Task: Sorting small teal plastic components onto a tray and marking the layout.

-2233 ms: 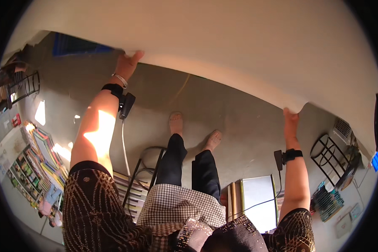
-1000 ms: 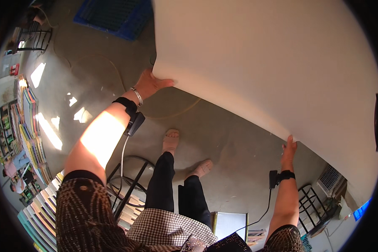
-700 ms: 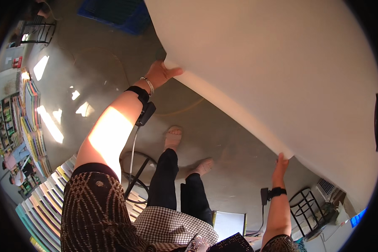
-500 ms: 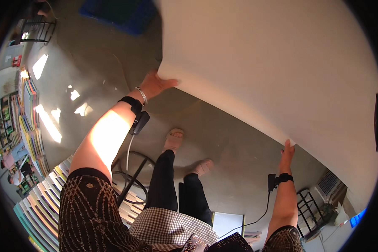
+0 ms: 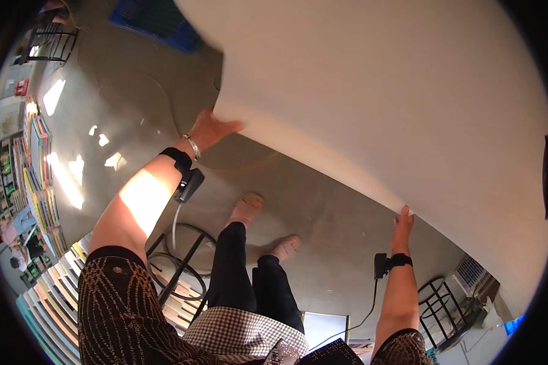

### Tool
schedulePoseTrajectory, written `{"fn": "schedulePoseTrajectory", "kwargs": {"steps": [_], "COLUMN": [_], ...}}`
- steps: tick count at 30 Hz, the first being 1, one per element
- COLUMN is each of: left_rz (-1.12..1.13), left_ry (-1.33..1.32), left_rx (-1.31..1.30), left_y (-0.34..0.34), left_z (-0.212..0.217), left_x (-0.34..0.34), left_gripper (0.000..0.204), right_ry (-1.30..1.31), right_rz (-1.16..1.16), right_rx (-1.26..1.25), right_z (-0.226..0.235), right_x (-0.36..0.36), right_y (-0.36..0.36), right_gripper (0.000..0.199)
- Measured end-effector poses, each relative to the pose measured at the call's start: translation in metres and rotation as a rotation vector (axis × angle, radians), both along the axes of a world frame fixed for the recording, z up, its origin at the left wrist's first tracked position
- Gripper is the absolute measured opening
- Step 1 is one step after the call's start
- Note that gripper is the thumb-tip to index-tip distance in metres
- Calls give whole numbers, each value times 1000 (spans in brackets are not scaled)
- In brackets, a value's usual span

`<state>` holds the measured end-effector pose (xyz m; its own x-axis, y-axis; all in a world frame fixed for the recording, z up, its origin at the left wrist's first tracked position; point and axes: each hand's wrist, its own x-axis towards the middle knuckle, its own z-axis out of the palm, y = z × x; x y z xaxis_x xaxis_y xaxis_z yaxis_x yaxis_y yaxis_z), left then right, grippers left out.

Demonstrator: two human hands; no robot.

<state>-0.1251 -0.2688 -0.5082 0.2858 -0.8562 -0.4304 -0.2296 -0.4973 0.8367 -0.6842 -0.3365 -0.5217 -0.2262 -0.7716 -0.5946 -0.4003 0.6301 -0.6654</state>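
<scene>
A large, pale cream sheet (image 5: 359, 103), looking like paper or thin board, fills the upper right and bends slightly along its near edge. My left hand (image 5: 210, 129) pinches its near left corner, thumb on top and the fingers hidden beneath. Farther right along that same edge, my right hand (image 5: 402, 225) grips the sheet with the thumb over it. Both arms reach out, and the sheet is held up off the floor. Its far side runs out of view.
Stacked boards or books (image 5: 49, 304) line the lower left, beside a black metal stool (image 5: 179, 267). A blue crate (image 5: 155, 24) lies at the far left on the grey floor (image 5: 323, 243). Another black stool (image 5: 441, 307) stands at lower right. Two people (image 5: 21, 237) are at far left.
Both hands and the sheet's near edge have shifted a little left and down in view. More of the blue crate's surroundings and a thin cord on the floor show now. Both grips stay.
</scene>
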Motion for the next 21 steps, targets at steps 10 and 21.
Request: {"fn": "schedulePoseTrajectory", "kwargs": {"steps": [10,21], "left_rz": [89,34], "left_ry": [-76,-40], "left_rx": [90,79], "left_y": [-6,17], "left_z": [-11,-37], "left_x": [-5,14], "left_gripper": [55,61], "right_ry": [2,61], "right_rz": [117,-4], "right_rx": [-57,-36], "right_z": [-8,2], "right_x": [-14,12], "right_y": [43,30], "right_gripper": [47,53]}}
